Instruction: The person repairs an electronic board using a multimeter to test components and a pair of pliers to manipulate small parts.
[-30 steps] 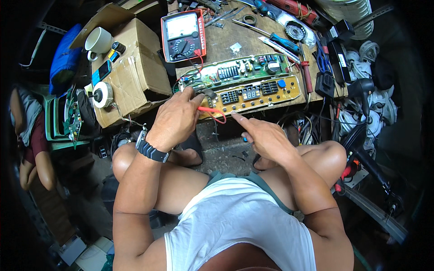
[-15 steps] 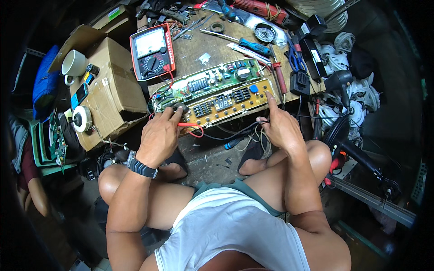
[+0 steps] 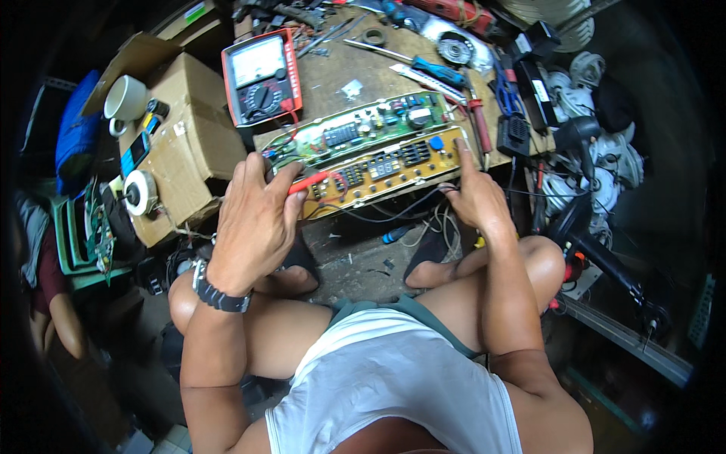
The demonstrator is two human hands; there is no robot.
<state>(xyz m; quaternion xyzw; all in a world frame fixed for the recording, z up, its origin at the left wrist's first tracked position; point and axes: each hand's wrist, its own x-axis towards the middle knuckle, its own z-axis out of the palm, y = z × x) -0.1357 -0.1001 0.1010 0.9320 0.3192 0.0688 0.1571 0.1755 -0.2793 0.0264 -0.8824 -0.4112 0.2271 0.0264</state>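
My left hand [image 3: 257, 212] pinches a red test probe [image 3: 310, 181] over the left end of a yellow circuit board [image 3: 374, 185] with display and buttons. A green circuit board [image 3: 367, 121] lies behind it, wired at the left. My right hand [image 3: 476, 200] stretches its index finger onto the yellow board's right end; the other fingers curl beside a dark lead, and what they hold, if anything, is unclear. A red-rimmed analog multimeter [image 3: 263, 76] lies behind the boards at the left.
Wooden bench [image 3: 355, 64] with screwdriver [image 3: 435, 69], cutter and soldering iron [image 3: 478, 121]. Left: cardboard box [image 3: 189, 136] with mug [image 3: 125, 102], another person [image 3: 60, 318]. Right: black adapters [image 3: 529, 94], coiled white bundles [image 3: 605, 181], black jointed arm [image 3: 612, 257]. My feet are below the bench edge.
My right hand has moved up and right onto the yellow board's right end. My left hand has shifted its grip, lifting the red probe's tip over the board.
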